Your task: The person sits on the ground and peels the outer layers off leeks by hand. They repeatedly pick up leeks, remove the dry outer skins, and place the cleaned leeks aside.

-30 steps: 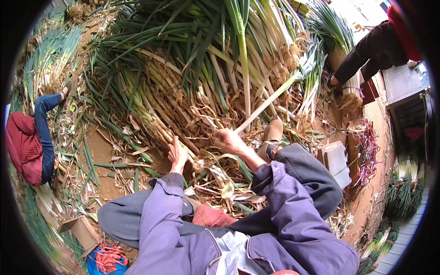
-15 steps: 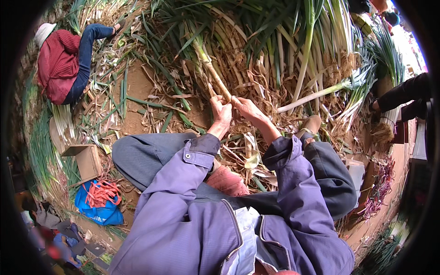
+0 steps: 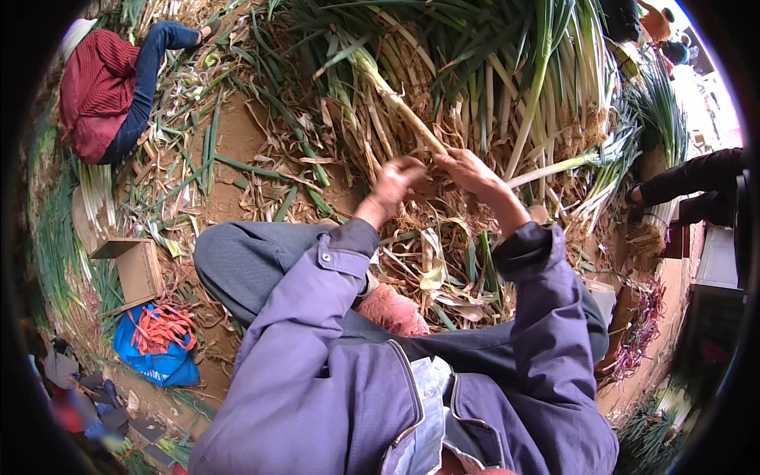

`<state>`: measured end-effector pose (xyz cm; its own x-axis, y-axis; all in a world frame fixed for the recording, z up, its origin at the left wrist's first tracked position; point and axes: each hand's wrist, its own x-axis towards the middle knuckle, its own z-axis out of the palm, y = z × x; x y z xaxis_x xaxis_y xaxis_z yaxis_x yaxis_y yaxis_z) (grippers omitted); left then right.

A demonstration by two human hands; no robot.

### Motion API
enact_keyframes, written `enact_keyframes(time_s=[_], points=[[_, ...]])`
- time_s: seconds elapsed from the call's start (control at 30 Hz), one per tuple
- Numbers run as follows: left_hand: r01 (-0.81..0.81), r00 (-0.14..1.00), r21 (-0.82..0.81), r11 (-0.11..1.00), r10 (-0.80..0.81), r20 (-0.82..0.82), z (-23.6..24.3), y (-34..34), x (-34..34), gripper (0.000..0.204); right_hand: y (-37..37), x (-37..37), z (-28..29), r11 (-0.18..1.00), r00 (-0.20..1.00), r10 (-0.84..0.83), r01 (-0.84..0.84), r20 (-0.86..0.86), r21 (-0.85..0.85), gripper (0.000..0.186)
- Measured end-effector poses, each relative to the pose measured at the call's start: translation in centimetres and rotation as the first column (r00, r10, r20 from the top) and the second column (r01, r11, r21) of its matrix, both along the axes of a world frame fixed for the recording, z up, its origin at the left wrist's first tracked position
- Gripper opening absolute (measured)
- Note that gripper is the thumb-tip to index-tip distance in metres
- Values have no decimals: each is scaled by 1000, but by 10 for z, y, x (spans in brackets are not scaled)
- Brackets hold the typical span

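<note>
Bare brown ground (image 3: 237, 134) spreads around us, littered with dry husks (image 3: 431, 265) and torn green leaves, and beyond the knees we see a large heap of long green onions (image 3: 483, 47) with their leaves uppermost and their roots toward the person. In the middle of the view, one onion stalk (image 3: 400, 111) slants in front of that heap, its leafy part up and to the left, its lower end reaching the person's right grip (image 3: 479, 174), where we see the fingers clamped on it. The left grip (image 3: 396, 186) is just beside that end, blurred, and we cannot tell whether its fingers are together or apart, or whether they touch anything. Just right of the right grip, we find a pale loose stalk (image 3: 554, 168) lying aslant by the heap. A pinkish cloth (image 3: 392, 310) shows between the person's legs (image 3: 261, 257). At the lower left we notice a blue bag (image 3: 154, 364) with orange-red strips (image 3: 162, 328) on top, near a brown box (image 3: 138, 273), while a co-worker in a red top (image 3: 103, 95) sits farther up the left side
</note>
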<state>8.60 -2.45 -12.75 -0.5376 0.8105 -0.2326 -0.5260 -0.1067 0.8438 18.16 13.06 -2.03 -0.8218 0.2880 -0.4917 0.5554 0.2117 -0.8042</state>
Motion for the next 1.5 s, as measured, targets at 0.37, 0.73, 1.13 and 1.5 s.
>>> enact_keyframes(time_s=[0.37, 0.73, 1.13, 1.5], points=[[-296, 883, 38, 954, 258, 391, 1, 29, -98, 51, -83, 116, 104, 974, 962, 120, -67, 244, -215, 29], [-280, 856, 73, 957, 215, 470, 9, 57, -20, 13, -16, 229, 26, 999, 983, -42, 40, 180, 16, 27], [-60, 996, 112, 992, 53, 66, 143, 42, -44, 12, -12, 24, 47, 949, 869, -165, 268, -466, 163, 35], [-119, 989, 18, 993, 120, -80, 152, 37, -25, 5, -48, 34, 11, 767, 777, -254, 525, -576, 369, 26]])
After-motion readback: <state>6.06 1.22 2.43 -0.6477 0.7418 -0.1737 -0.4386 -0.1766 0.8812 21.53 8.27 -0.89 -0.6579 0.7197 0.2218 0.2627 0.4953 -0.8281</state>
